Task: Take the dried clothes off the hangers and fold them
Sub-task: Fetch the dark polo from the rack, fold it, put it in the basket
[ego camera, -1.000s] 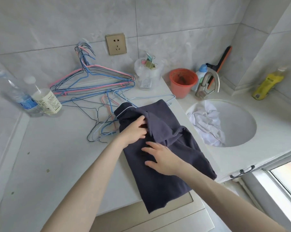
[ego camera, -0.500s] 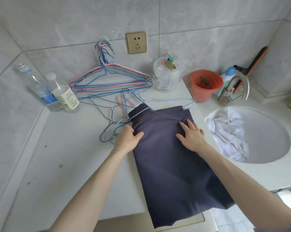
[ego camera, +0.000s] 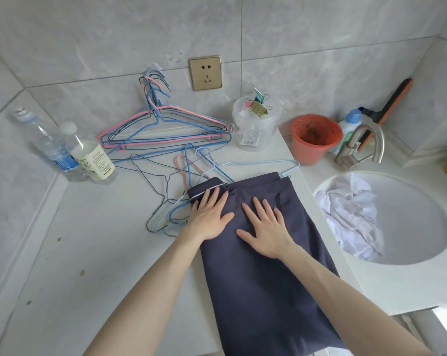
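A dark navy garment (ego camera: 263, 286) with thin white piping lies flat on the white counter (ego camera: 88, 253), its lower end hanging over the front edge. My left hand (ego camera: 209, 217) rests palm down on its upper left corner, fingers spread. Beside it, my right hand (ego camera: 266, 228) presses flat on the cloth near the middle. Neither hand grips anything. A pile of pink, blue and black wire hangers (ego camera: 165, 134) lies behind the garment, and a light blue hanger (ego camera: 281, 167) pokes out at its top edge.
A crumpled white cloth (ego camera: 350, 217) sits in the round sink (ego camera: 422, 201) to the right, below a metal faucet (ego camera: 361, 145). Two plastic bottles (ego camera: 88, 155) stand at the left wall. A clear tub with binder clips (ego camera: 254, 124) and an orange pot (ego camera: 315, 137) stand at the back.
The garment went from bunched to spread flat. My right hand slid from the cloth's right side toward the middle, and my left hand moved onto the upper left corner, both palms flat.
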